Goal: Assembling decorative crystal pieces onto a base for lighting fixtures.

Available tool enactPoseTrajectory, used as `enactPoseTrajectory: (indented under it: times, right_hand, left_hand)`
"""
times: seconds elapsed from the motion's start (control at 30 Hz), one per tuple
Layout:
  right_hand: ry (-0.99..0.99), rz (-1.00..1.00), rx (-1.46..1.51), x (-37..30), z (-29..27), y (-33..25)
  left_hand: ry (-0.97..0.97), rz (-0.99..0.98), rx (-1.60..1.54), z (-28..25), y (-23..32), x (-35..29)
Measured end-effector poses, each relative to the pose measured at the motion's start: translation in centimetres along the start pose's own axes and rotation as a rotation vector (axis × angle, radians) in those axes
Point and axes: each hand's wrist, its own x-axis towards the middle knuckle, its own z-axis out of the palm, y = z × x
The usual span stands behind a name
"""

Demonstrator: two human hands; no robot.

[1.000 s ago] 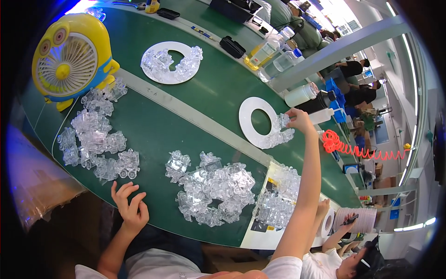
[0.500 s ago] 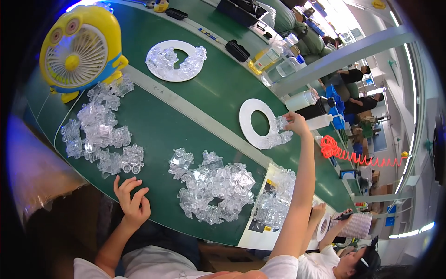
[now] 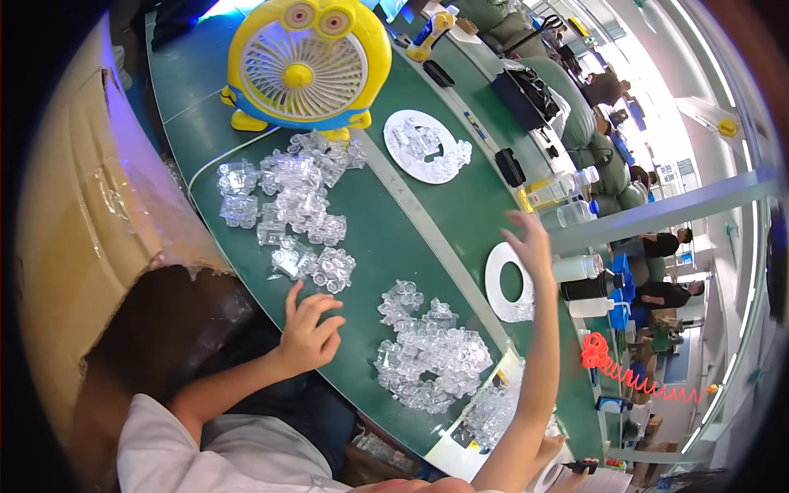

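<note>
Three heaps of clear plastic pieces (image 3: 431,361) lie on one green bench (image 3: 378,246) in my view: one at left, one in the middle, and one at right on a white sheet (image 3: 452,457); they overlap too much for me to count singly. Two white rings (image 3: 492,283) rest on the far strip, one far left carrying two clusters of pieces, the other farther right with pieces at its near edge. My right grip (image 3: 532,246) is released, its fingers spread over that right ring's far edge; I cannot tell whether it touches. My left grip (image 3: 311,333) is released too, fingers loosely bent, just beside the near end of the left heap. One yellow and blue fan (image 3: 297,76) stands just beyond that heap. Five bottles and jars (image 3: 578,268) and one red coiled hose (image 3: 596,353) sit far right.
</note>
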Motion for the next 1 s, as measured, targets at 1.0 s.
enactPoseTrajectory:
  times: [1.0]
  right_hand:
    - [-0.085, -0.089, -0.08, 6.0, 9.6, -14.2]
  left_hand:
    - [0.027, -0.005, -0.124, 0.4, -0.2, 0.1]
